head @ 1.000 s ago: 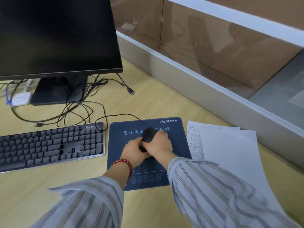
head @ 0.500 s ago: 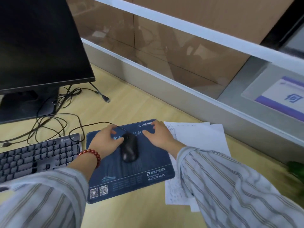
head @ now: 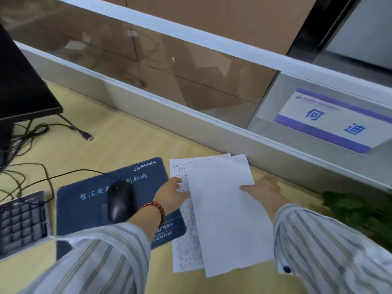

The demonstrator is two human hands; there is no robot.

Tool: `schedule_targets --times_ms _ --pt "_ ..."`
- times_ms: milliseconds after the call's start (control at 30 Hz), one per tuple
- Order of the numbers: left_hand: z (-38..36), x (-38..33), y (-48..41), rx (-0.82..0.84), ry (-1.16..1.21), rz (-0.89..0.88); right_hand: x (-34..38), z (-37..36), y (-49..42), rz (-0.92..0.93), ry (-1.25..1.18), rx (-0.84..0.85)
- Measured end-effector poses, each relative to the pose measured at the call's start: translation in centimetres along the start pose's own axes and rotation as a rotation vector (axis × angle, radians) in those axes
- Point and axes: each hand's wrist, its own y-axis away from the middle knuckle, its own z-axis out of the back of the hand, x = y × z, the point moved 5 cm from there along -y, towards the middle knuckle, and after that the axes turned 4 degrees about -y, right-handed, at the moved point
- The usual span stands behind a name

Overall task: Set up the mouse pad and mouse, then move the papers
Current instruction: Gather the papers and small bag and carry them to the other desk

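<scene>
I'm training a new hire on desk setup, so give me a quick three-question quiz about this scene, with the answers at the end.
1. True or false: the mouse sits on the mouse pad.
2. Which hand wears the red bead bracelet: A) left, B) right?
3. Fill in: both hands are reaching for the ______, which lie on the desk to the right of the pad.

Key:
1. True. The mouse rests on the pad, with its cable running off to the left.
2. A, the left hand. The right hand is at the papers' right edge.
3. Papers: a blank sheet overlapping a printed one.
</scene>
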Motion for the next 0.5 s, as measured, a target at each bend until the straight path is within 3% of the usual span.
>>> schedule_targets --times_ms 233,500 --pt "-1.8 -0.2 -2.1 0.000 0.066 0.100 1.1 -2.3 -1.5 -0.011 -0.268 0.016" --pt "-0.3 -0.9 -2.1 -0.268 -0.020 0.088 3.3 -3.0 -0.3 0.065 -0.060 -0.056"
